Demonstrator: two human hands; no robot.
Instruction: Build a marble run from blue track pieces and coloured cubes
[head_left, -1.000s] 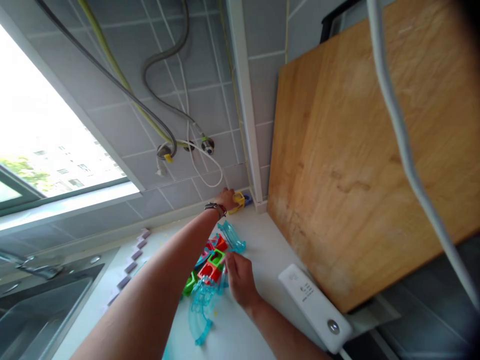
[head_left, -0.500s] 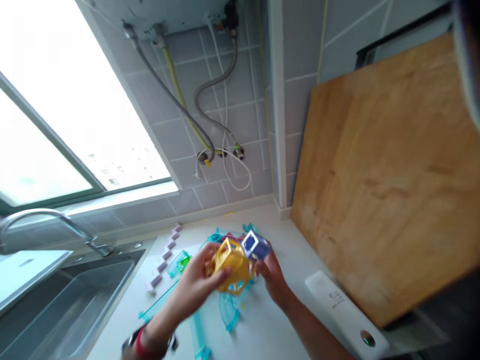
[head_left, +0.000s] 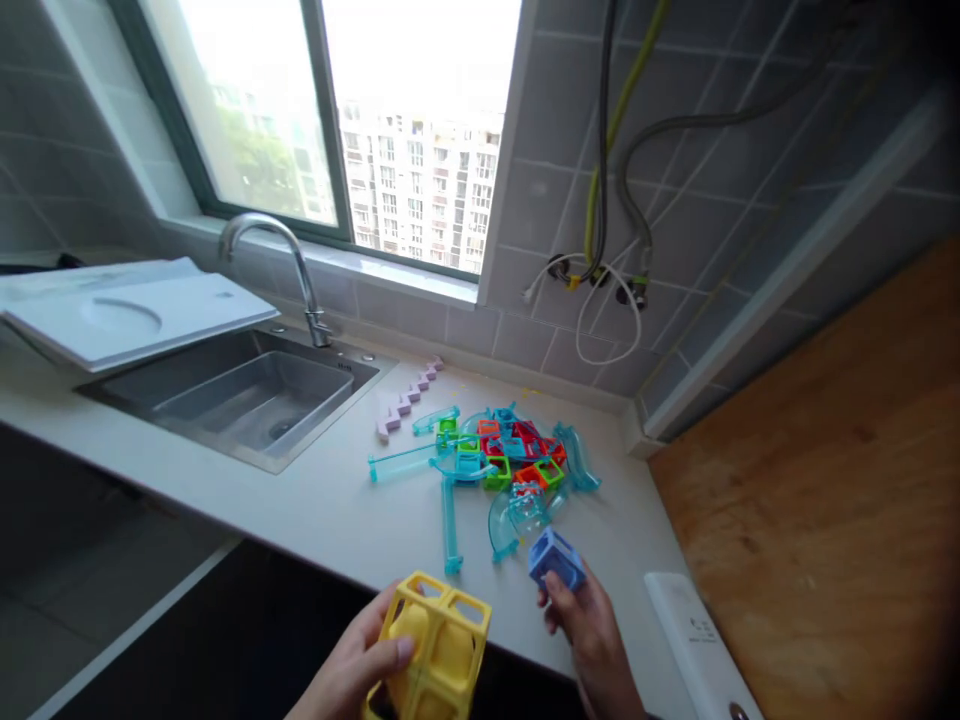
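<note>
Low in the view, my left hand (head_left: 360, 655) grips a yellow block frame (head_left: 439, 650) made of joined hollow cubes, its thumb pressed on the near face. To its right, my right hand (head_left: 589, 630) pinches a single blue hollow cube (head_left: 556, 560) over the counter's front part. The two pieces are apart from each other. Beyond them lies a heap of red, green and orange cubes (head_left: 499, 472) mixed with clear teal track pieces. A curved teal track (head_left: 501, 525) and a straight teal track (head_left: 450, 525) lie nearest the hands.
A lilac zigzag strip (head_left: 409, 400) lies left of the heap. Farther left is a steel sink (head_left: 330, 440) with a faucet (head_left: 307, 280) and a white board (head_left: 142, 305) across it. On the right are a white device (head_left: 694, 640) and a leaning wooden board (head_left: 817, 480).
The yellow frame and blue cube, close together before, are now apart and lower in view, nearer the counter's front edge. The camera has turned left, showing more of the sink and window.
</note>
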